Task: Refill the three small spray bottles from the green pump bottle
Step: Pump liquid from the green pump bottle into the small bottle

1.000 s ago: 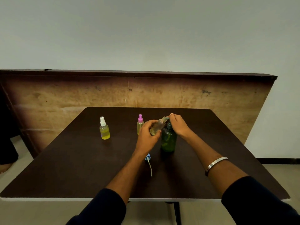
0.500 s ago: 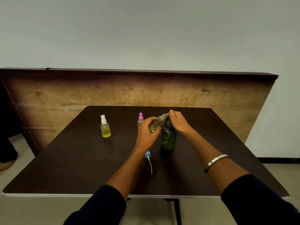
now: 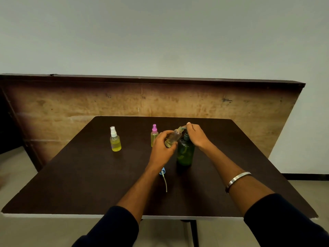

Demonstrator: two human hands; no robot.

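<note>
The green pump bottle [image 3: 185, 154] stands upright near the middle of the dark table [image 3: 89, 184]. My right hand [image 3: 196, 135] rests on its pump head, fingers curled over the nozzle. My left hand [image 3: 162, 148] grips a small uncapped clear bottle [image 3: 173, 137], tilted with its mouth up against the pump nozzle. That bottle's blue spray cap with its dip tube [image 3: 163, 175] lies on the table below my left wrist. A white-capped spray bottle [image 3: 115, 139] with yellow liquid stands at the left. A pink-capped spray bottle [image 3: 154, 134] stands just behind my left hand.
A tall wooden board [image 3: 71, 107] stands upright behind the table's far edge. The table's white front edge [image 3: 53, 215] runs close to my forearms. A table leg [image 3: 194, 232] shows below, over a pale floor.
Both hands, the small bottle and the pump bottle keep the same pose. The view has shifted slightly.
</note>
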